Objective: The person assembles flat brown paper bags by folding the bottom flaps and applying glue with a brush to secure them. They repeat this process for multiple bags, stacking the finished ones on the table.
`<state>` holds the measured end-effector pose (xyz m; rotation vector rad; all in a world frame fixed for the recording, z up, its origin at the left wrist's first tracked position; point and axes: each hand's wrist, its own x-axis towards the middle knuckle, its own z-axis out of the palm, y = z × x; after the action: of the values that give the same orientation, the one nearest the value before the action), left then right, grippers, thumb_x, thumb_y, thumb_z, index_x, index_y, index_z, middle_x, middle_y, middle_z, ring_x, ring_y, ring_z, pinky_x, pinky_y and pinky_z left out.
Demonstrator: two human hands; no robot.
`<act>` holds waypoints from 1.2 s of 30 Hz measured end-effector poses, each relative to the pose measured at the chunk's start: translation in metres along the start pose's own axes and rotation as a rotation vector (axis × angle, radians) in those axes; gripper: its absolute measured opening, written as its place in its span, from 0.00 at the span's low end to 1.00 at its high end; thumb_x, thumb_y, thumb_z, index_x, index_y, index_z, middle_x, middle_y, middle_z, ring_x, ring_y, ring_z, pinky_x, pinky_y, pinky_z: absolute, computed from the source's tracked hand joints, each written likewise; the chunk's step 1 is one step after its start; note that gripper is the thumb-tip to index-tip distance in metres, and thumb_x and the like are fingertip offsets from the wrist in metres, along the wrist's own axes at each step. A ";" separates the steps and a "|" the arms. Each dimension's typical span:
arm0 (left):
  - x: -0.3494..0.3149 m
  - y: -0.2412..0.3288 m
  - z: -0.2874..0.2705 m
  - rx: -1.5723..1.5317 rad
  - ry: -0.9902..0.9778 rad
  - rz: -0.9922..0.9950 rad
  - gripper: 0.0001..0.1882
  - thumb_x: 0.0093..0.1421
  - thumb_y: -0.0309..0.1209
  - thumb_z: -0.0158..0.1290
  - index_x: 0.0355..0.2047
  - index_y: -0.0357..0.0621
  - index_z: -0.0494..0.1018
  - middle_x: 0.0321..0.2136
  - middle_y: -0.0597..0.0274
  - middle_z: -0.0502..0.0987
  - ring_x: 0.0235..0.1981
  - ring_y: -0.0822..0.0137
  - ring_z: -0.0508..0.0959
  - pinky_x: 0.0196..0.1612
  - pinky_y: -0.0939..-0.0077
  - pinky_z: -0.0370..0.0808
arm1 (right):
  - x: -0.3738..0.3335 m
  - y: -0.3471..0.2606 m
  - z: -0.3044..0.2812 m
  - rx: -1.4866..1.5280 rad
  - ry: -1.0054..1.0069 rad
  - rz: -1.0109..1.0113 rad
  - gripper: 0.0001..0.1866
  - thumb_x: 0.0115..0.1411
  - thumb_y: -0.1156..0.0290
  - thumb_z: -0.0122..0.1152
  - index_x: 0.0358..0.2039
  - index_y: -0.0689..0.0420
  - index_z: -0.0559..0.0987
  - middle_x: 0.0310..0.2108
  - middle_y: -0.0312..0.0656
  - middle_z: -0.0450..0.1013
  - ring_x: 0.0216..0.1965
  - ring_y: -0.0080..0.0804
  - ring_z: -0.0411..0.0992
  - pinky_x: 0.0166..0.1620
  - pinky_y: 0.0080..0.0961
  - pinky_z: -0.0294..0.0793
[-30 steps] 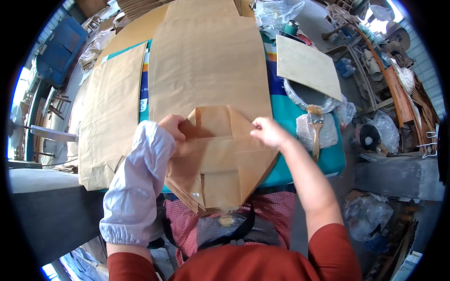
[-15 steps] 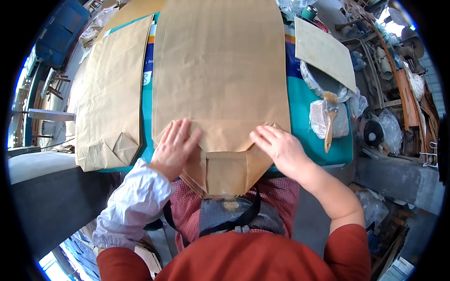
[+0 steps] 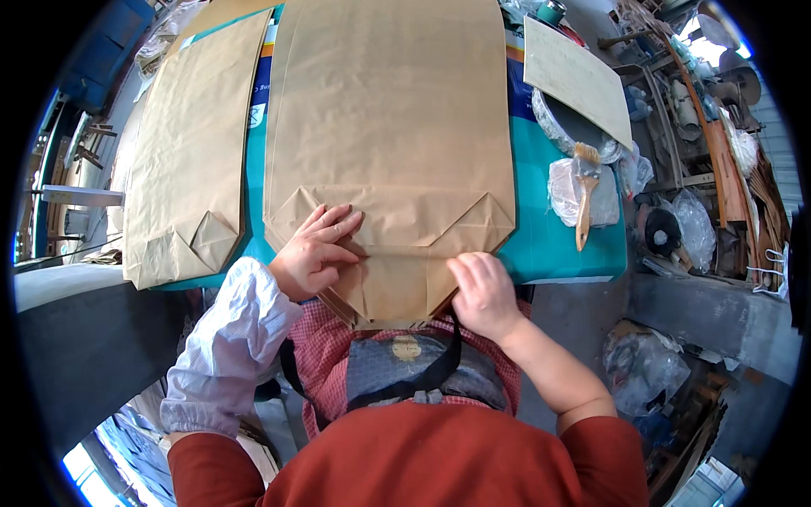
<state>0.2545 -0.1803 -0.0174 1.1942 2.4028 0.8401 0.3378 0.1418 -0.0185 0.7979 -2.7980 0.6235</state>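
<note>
A large brown paper bag point(image 3: 393, 110) lies flat in front of me, its near end hanging past the table edge toward my lap. Folded creases and triangular corners shape that end, with a flap point(image 3: 395, 286) between my hands. My left hand point(image 3: 319, 252) rests on the left side of the folded end, fingers spread apart and pressing on the paper. At the flap's right edge my right hand point(image 3: 486, 296) has its fingers curled together, pinching the paper there; the thumb is mostly hidden.
Left of it lies another brown bag point(image 3: 190, 160) with a folded bottom. On the right of the teal-covered table point(image 3: 541, 253) are a brush point(image 3: 585, 198) on a plastic-wrapped block point(image 3: 562, 190), and a pale board point(image 3: 576, 80) over a round plastic-covered container point(image 3: 553, 127).
The bag's bottom folds now lie flatter, with both triangular corners showing. My right hand has moved down from the right corner to the flap's edge. My left hand's fingers have spread and partly curled.
</note>
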 end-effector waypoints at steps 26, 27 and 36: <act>0.065 0.009 0.014 0.402 0.447 -0.762 0.21 0.58 0.49 0.54 0.24 0.42 0.75 0.26 0.53 0.79 0.32 0.52 0.79 0.37 0.61 0.75 | 0.090 0.030 0.030 -0.025 0.061 0.530 0.16 0.50 0.63 0.70 0.19 0.57 0.73 0.20 0.41 0.71 0.24 0.42 0.70 0.28 0.41 0.68; 0.075 0.014 0.006 0.402 0.391 -0.849 0.22 0.57 0.50 0.54 0.22 0.42 0.75 0.24 0.53 0.79 0.30 0.52 0.80 0.36 0.61 0.76 | 0.096 0.030 0.033 -0.123 0.039 0.565 0.17 0.51 0.61 0.70 0.19 0.57 0.73 0.20 0.41 0.71 0.22 0.42 0.70 0.27 0.42 0.68; 0.040 0.040 0.006 0.327 0.674 -0.098 0.16 0.47 0.33 0.56 0.36 0.39 0.77 0.42 0.49 0.78 0.47 0.49 0.76 0.51 0.54 0.71 | 0.072 -0.009 0.004 0.035 0.285 0.207 0.19 0.51 0.65 0.68 0.42 0.59 0.78 0.40 0.44 0.75 0.42 0.43 0.74 0.45 0.39 0.74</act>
<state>0.2581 -0.1271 0.0017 0.9887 3.2162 0.9581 0.2815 0.0997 0.0006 0.3899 -2.6290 0.7543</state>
